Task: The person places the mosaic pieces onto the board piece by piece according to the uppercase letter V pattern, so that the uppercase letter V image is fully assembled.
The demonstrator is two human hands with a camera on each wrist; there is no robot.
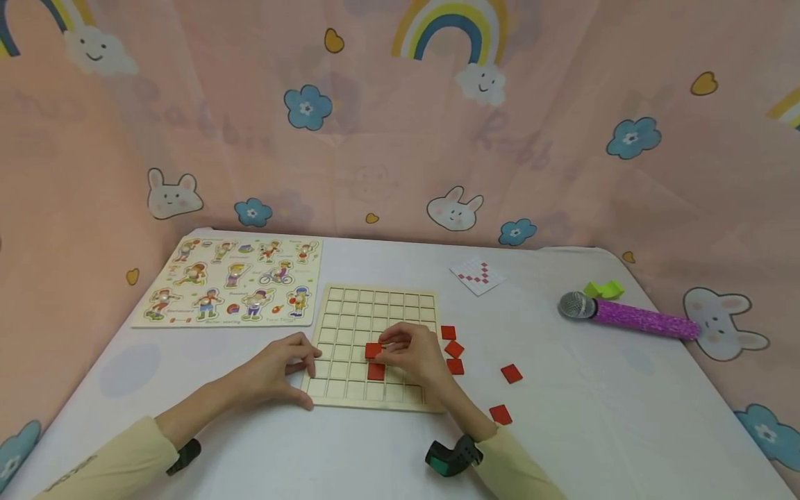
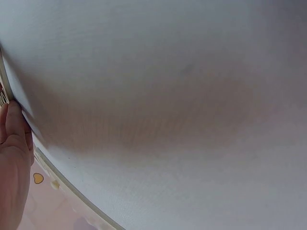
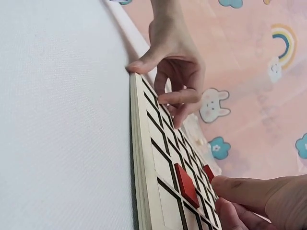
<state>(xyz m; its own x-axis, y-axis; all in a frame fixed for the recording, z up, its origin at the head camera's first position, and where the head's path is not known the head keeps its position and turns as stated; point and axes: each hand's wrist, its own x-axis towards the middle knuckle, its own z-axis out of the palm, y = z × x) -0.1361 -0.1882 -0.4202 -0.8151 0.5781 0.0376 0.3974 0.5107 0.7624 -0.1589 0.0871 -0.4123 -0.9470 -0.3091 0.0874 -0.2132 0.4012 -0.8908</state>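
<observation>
A wooden grid board [image 1: 350,403] lies on the white table, with square cells on its face. My left hand [image 1: 281,368] holds it by the left side, thumb at the near corner and fingertips at the edge. Over the board, my right hand [image 1: 415,353] pinches a red square tile [image 1: 373,350] between thumb and fingers. Just nearer than that piece, another red tile [image 1: 376,371] lies on the grid; the right wrist view shows this tile [image 3: 187,186] close up. The left wrist view catches only part of the left hand [image 2: 14,148] at the board's edge.
Several loose red tiles [image 1: 455,366] lie right of the board. A pattern card [image 1: 477,276] lies behind them. Farther right are a purple microphone [image 1: 644,319] and a green object [image 1: 603,289]. A picture puzzle board [image 1: 234,278] sits at the back left, before a pink printed curtain [image 1: 375,139].
</observation>
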